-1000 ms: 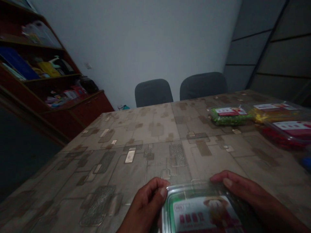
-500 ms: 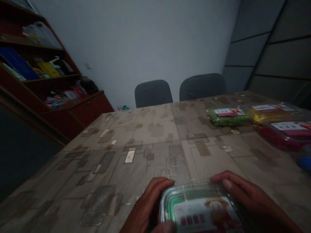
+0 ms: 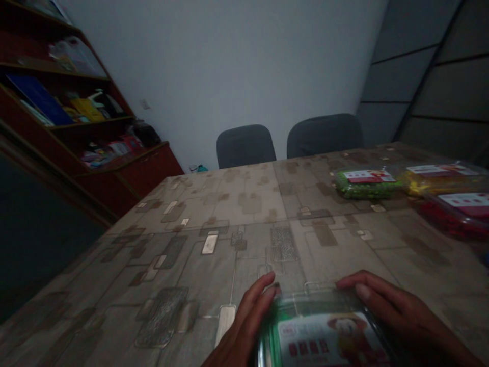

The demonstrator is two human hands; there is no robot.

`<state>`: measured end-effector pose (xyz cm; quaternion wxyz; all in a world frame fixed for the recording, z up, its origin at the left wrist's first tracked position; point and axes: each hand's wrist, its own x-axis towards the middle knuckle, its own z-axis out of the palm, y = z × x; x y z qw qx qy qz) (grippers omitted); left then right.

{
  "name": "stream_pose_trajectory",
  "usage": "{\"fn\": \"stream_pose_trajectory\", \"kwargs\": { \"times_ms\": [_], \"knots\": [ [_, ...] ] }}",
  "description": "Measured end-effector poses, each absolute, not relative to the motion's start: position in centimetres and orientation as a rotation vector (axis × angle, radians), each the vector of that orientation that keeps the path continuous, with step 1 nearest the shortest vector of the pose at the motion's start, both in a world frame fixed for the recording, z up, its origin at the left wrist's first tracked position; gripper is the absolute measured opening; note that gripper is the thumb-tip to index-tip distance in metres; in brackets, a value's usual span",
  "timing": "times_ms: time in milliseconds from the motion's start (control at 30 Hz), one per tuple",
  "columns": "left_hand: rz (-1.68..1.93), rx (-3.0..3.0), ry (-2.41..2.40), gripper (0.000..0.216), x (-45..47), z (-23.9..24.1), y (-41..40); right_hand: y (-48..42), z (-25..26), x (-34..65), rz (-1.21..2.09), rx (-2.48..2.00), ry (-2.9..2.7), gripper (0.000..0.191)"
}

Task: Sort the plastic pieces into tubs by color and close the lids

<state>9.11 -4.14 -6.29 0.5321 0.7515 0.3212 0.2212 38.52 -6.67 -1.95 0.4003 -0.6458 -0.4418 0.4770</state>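
A clear plastic box (image 3: 324, 336) with a green inside and a white and red label lies at the near edge of the table. My left hand (image 3: 248, 326) clasps its left side, fingers curled along the wall. On the right, my right hand (image 3: 393, 313) wraps the far right corner, fingers bent over the lid. Both hands hold the box between them.
The patterned table (image 3: 229, 229) stretches ahead. At the right stand a green-filled box (image 3: 364, 184), a yellow one (image 3: 439, 178) and a red one (image 3: 456, 214). Two dark chairs (image 3: 246, 145) stand behind the table. A wooden shelf unit (image 3: 76, 127) fills the left wall.
The box has slid a little toward me and to the right. My left hand's fingers have shifted up along its left side; the view has turned slightly.
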Motion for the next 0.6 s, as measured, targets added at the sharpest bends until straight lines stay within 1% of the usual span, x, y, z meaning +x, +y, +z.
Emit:
{"fn": "stream_pose_trajectory", "kwargs": {
  "times_ms": [100, 233, 300, 400, 500, 600],
  "knots": [
    [0.544, 1.659, 0.809, 0.119, 9.1, -6.2, -4.6, -6.7, -2.1, 38.5, 1.214, -1.638, -1.104, 0.037],
    [0.696, 1.493, 0.847, 0.106, 9.6, -5.2, -5.3, -6.9, -2.3, 38.5, 1.247, -1.607, -1.079, 0.038],
    [0.745, 1.416, 0.858, 0.104, 9.8, -4.4, -5.5, -7.0, -2.2, 38.5, 1.247, -1.616, -1.065, 0.037],
    [0.737, 1.323, 0.879, 0.103, 10.1, -3.2, -5.8, -7.2, -1.9, 38.2, 1.208, -1.645, -1.066, 0.036],
    [0.735, 1.294, 0.874, 0.096, 10.1, -2.6, -6.0, -7.3, -1.4, 37.9, 1.159, -1.665, -1.118, 0.035],
    [0.756, 1.329, 0.848, 0.100, 9.9, -2.7, -6.4, -7.3, -1.0, 37.8, 1.071, -1.701, -1.215, 0.034]
  ]
}}
